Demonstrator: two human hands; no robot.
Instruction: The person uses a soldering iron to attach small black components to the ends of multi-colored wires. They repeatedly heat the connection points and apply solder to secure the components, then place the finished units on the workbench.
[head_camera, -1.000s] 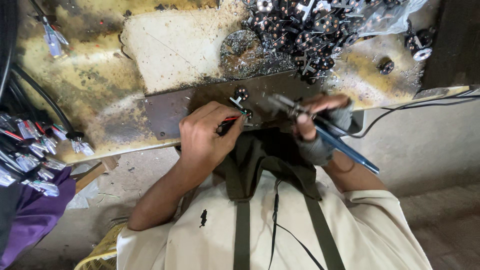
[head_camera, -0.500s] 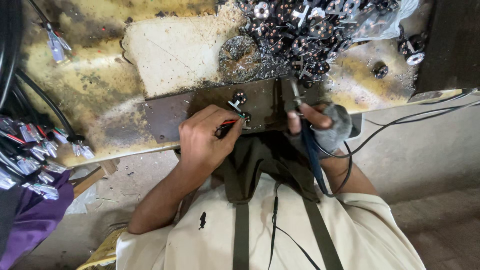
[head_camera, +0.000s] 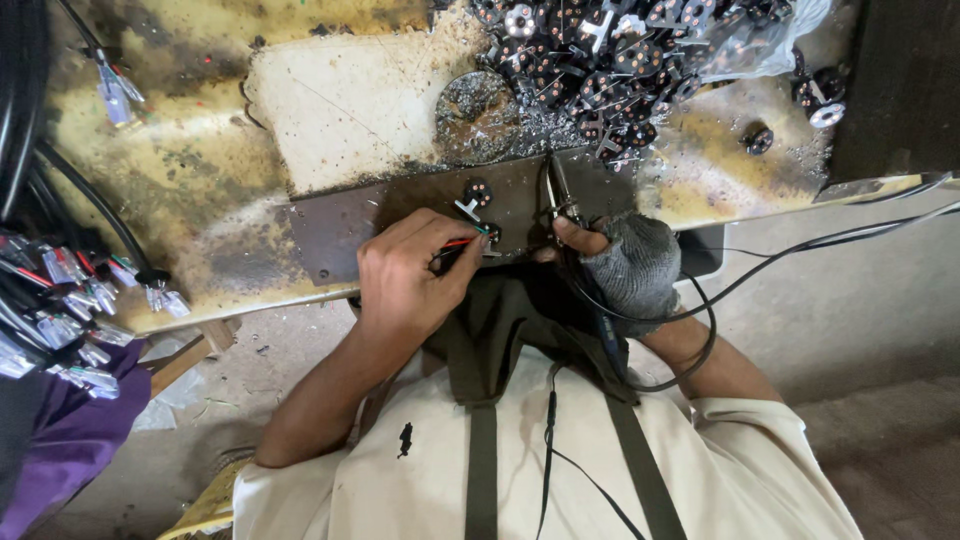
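1. Two hands are at work. The left hand (head_camera: 405, 275) is bare; the right hand (head_camera: 625, 265) wears a grey knitted glove with the fingertips free.
2. One soldering iron (head_camera: 562, 200) is in view, with a black cord looping down over the person's chest. Two small black round parts lie on the dark plate (head_camera: 340, 225): one part (head_camera: 477, 190) sits free, and a second part (head_camera: 490, 232) lies at about 6 o'clock from it, at the left fingertips.
3. A heap of black round parts (head_camera: 620, 70), too many to count, lies at 12 o'clock from the hands, partly in a clear bag. One flat grey disc (head_camera: 478, 112) rests at 9 o'clock from the heap.
4. The bench (head_camera: 190, 180) is stained yellow and scorched, with a pale board (head_camera: 350, 100) on it. A bundle of wired plugs (head_camera: 60, 300) hangs at its 9 o'clock edge. The floor below is bare concrete.
5. The left hand is closed, pinching thin red wires (head_camera: 455, 243) whose ends reach the second part.
6. The right hand is closed round the soldering iron, its tip pointing to 12 o'clock, just beside the second part at 3 o'clock from it.
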